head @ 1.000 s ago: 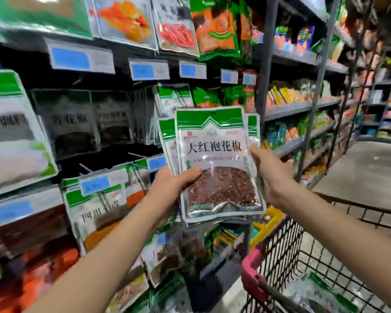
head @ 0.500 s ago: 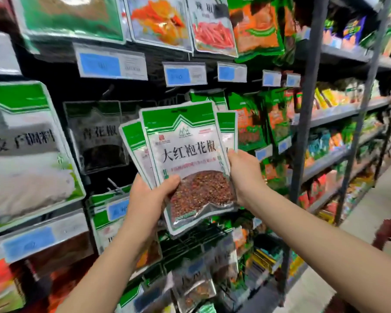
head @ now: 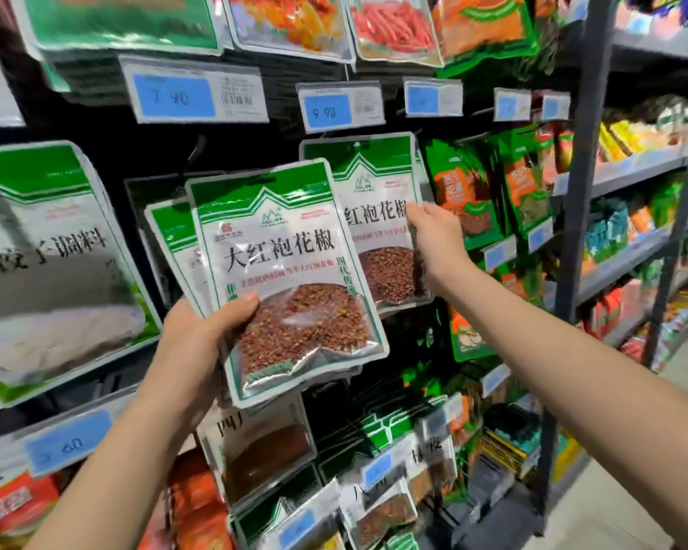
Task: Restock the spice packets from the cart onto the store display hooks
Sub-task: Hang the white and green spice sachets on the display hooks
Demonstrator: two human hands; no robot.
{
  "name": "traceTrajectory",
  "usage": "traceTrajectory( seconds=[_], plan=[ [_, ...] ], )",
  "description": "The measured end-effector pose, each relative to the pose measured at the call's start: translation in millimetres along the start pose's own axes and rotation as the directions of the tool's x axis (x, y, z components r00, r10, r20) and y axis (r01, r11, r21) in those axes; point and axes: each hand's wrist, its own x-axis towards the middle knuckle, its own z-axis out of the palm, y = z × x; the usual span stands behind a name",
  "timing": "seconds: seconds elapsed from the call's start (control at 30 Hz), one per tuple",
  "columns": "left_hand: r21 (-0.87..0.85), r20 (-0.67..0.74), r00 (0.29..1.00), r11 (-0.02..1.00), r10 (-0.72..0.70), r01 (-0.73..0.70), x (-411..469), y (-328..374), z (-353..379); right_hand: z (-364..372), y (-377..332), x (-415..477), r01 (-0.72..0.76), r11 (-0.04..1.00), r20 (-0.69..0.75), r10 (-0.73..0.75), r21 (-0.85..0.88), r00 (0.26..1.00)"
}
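The left hand (head: pixel 199 335) grips at least two peppercorn packets (head: pixel 287 271); the right hand (head: pixel 433 236) pinches a single packet (head: pixel 374 192). Five blue price tags (head: pixel 193 93) hang above both hands.

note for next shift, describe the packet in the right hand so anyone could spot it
On the dark hook wall, look just under the blue 9 90 price tag. The green-topped peppercorn packet there is pinched at its right edge by the right hand; unlike the matching stack in the left hand, it sits higher, further right.

we saw a packet (head: pixel 290 271) with a green top, white middle and reddish-brown spice; price tags (head: pixel 173 96) were blue and white.
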Motion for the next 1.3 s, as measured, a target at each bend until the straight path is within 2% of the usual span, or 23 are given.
traceTrajectory(
  seconds=[0.3,0.53,1.0,1.13,1.3],
  plan=[
    [0.034,0.013,1.000,0.999,0.005,-0.006,-11,13,-13,16,-17,7,0.027,1.000,0.021,-0.027,0.016,0.999],
    [0.062,0.018,1.000,0.998,-0.016,0.015,-20,20,-15,21,-27,6,0.010,1.000,-0.025,-0.010,-0.006,1.000],
    [0.131,-0.007,1.000,0.991,-0.015,0.016,-28,27,-36,33,-23,21,0.068,0.979,-0.092,-0.087,-0.195,0.992],
    [0.136,-0.011,1.000,0.990,-0.023,0.025,-28,26,-41,33,-14,19,0.070,0.984,-0.086,-0.085,-0.163,0.993],
    [0.130,-0.010,0.999,0.991,-0.032,0.033,-30,25,-40,28,-9,16,0.097,0.995,-0.105,-0.094,0.025,0.990]
  ],
)
